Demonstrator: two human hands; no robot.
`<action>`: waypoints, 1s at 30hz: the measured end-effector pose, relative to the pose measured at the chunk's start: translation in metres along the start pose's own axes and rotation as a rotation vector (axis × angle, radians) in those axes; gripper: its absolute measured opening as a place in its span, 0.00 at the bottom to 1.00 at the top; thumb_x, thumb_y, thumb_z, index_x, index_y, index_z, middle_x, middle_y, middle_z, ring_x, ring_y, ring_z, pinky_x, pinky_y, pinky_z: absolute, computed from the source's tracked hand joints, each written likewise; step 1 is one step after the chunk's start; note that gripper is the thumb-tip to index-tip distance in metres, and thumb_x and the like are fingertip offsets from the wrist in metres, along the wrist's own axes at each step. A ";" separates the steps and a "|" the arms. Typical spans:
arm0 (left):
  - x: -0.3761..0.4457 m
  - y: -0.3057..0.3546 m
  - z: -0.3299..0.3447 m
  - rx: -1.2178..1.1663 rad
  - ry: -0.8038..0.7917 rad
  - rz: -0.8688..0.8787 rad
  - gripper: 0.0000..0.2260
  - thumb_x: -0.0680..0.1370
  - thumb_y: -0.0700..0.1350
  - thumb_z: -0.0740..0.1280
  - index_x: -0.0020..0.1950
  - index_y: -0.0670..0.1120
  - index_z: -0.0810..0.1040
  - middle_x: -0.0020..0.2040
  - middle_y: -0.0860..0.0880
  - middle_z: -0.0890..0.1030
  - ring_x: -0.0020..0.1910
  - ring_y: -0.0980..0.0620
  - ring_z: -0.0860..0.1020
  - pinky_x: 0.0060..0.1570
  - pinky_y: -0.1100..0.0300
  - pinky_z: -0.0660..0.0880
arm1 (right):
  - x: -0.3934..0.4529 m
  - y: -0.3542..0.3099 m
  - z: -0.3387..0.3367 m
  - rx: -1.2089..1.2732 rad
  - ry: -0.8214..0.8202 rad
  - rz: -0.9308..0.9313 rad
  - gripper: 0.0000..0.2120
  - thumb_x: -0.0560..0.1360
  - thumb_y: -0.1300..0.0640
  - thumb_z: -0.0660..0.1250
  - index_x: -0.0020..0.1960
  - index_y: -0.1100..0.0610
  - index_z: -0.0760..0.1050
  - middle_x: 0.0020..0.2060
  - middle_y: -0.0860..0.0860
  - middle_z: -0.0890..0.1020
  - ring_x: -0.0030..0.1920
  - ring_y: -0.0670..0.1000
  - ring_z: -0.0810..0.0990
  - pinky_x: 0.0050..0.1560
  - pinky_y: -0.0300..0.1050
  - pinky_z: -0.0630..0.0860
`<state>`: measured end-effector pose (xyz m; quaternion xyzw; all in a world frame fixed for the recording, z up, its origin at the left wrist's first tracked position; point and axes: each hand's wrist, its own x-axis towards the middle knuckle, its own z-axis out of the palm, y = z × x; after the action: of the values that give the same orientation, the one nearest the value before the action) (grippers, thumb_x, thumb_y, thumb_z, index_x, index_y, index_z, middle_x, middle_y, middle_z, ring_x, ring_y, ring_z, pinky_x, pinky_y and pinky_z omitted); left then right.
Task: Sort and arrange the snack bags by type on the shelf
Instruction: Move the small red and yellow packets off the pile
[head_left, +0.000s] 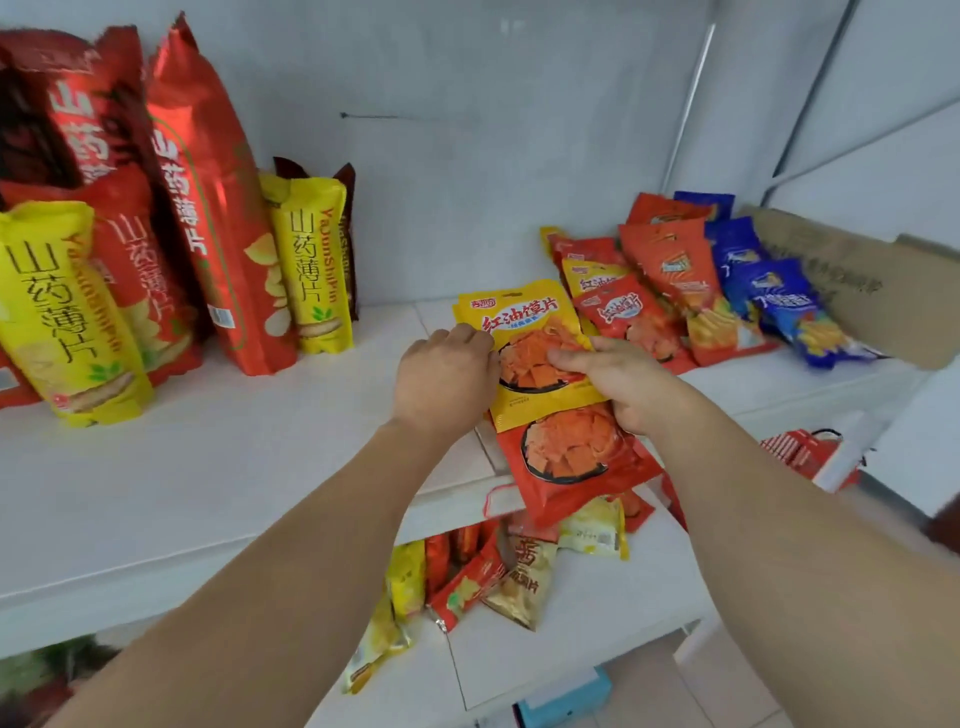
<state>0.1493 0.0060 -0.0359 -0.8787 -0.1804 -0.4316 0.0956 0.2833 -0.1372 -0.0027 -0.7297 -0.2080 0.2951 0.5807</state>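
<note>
Two hands work a pair of snack bags at the front of a white shelf. The left hand pinches the left edge of a yellow bag, fingers curled over its rim; the right hand grips the same bag from the right, thumb across its printed bowl. A red bag lies beneath, overhanging the shelf lip — whether the right fingers also hold it cannot quite be made out.

Behind, leaning rows stand by type: red and yellow bags of the same snack, then orange fry bags, then blue bags. Tall yam-chip bags line the far left, well apart. More bags lie jumbled on the lower shelf.

The step in hand looks like separating the two colours. Done well, the yellow bag would be lifted clear by both edges and leaned upright against the yellow one in the row, label forward — while the red bag is steadied, since its overhang could let it slide off.
</note>
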 end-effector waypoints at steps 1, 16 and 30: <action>0.011 0.006 0.012 -0.015 0.014 0.012 0.15 0.75 0.48 0.59 0.37 0.44 0.82 0.34 0.46 0.80 0.30 0.42 0.78 0.27 0.57 0.72 | 0.011 -0.003 -0.011 0.006 0.005 -0.011 0.25 0.59 0.45 0.84 0.53 0.49 0.83 0.51 0.52 0.86 0.54 0.58 0.84 0.57 0.61 0.80; 0.156 0.086 0.155 0.031 -0.016 -0.092 0.06 0.74 0.44 0.69 0.41 0.43 0.83 0.39 0.46 0.82 0.32 0.43 0.79 0.27 0.58 0.71 | 0.179 -0.042 -0.160 -0.044 0.081 -0.171 0.08 0.74 0.53 0.76 0.51 0.51 0.81 0.49 0.52 0.85 0.49 0.55 0.84 0.55 0.56 0.81; 0.191 0.120 0.196 0.104 -0.258 -0.450 0.15 0.82 0.51 0.59 0.61 0.46 0.80 0.59 0.48 0.79 0.56 0.45 0.78 0.48 0.52 0.74 | 0.279 -0.026 -0.160 -0.593 0.218 -0.562 0.26 0.77 0.49 0.69 0.72 0.56 0.69 0.64 0.58 0.75 0.65 0.60 0.74 0.65 0.55 0.72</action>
<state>0.4470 0.0042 -0.0051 -0.8581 -0.4038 -0.3166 0.0184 0.5980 -0.0672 -0.0063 -0.8070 -0.4124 -0.0262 0.4219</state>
